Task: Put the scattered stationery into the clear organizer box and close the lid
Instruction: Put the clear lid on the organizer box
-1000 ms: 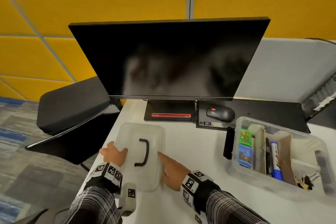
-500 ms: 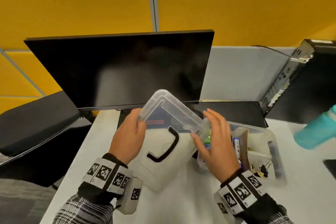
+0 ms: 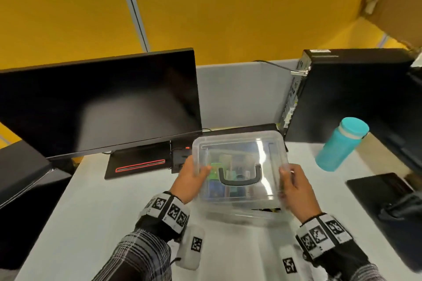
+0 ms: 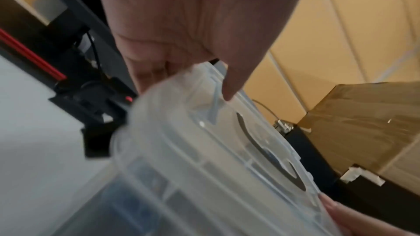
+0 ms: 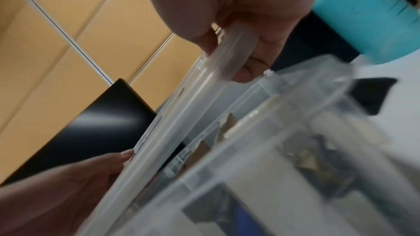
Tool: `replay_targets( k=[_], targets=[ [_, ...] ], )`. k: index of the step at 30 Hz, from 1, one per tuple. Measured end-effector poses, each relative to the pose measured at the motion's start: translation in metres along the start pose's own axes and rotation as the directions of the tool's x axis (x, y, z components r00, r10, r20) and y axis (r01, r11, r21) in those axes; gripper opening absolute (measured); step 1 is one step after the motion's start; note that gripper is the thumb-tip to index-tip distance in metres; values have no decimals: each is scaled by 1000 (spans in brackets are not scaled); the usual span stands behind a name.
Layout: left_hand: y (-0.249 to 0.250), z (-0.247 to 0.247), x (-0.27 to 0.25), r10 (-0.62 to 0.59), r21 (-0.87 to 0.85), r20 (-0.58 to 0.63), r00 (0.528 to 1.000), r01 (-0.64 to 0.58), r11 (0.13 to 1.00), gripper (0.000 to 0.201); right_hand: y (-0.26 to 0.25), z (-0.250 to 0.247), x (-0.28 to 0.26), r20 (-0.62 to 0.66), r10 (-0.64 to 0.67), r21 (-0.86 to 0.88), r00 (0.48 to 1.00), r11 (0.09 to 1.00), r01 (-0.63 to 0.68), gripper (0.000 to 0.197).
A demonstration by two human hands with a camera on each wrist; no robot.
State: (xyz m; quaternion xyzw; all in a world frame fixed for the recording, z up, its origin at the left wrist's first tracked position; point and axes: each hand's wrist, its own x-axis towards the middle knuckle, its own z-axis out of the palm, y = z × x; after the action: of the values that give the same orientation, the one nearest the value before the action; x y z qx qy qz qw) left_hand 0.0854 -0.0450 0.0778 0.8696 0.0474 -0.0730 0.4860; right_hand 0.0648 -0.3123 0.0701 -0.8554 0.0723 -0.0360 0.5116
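The clear lid (image 3: 239,150) with a black handle (image 3: 239,177) hangs just above the clear organizer box (image 3: 242,212), tilted with its near edge raised. My left hand (image 3: 193,178) grips the lid's left edge, thumb on top. My right hand (image 3: 294,187) grips its right edge. In the right wrist view the lid (image 5: 181,123) stands a gap above the box rim (image 5: 238,119), pinched between thumb and fingers. Through the lid I see green and blue stationery (image 3: 215,180) in the box. The left wrist view shows the lid (image 4: 216,141) over the box, thumb tip on it.
A black monitor (image 3: 98,107) stands at the back left on the white desk (image 3: 91,212), its base (image 3: 137,164) beside the box. A teal bottle (image 3: 340,143) stands to the right, a black computer tower (image 3: 342,96) behind it. A black pad (image 3: 383,191) lies at right.
Both hands lifted the lid off the desk at left, carried it right, and now hold it over the box. The head view swung to the right.
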Motion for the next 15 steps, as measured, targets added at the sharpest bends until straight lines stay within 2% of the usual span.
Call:
replay_targets(
  k=[2, 5, 6, 9, 11, 13, 15],
  targets=[
    [-8, 13, 5, 11, 128, -64, 998, -3, 992, 43, 15, -1, 1, 2, -20, -141, 1000, 990, 20, 18],
    [-15, 28, 13, -30, 289, -104, 994, 60, 955, 47, 32, -2, 5, -17, -72, -397, 997, 916, 59, 25],
    [-13, 30, 12, -44, 290, -98, 994, 71, 954, 48, 35, -1, 6, -20, -73, -409, 997, 911, 58, 26],
    [-15, 40, 14, -32, 207, -105, 994, 53, 977, 46, 39, 0, 5, 3, -70, -300, 998, 952, 68, 37],
    [-19, 44, 16, -45, 202, -114, 992, 67, 977, 58, 41, -1, 2, 44, -56, -258, 997, 964, 65, 47],
    [-23, 46, 16, -39, 251, -136, 990, 73, 965, 73, 44, -1, -1, 88, -74, -275, 993, 957, 95, 49],
    [-27, 49, 14, -18, 291, -148, 989, 61, 955, 73, 49, -2, -4, 118, -92, -293, 989, 948, 124, 50]
  ],
)
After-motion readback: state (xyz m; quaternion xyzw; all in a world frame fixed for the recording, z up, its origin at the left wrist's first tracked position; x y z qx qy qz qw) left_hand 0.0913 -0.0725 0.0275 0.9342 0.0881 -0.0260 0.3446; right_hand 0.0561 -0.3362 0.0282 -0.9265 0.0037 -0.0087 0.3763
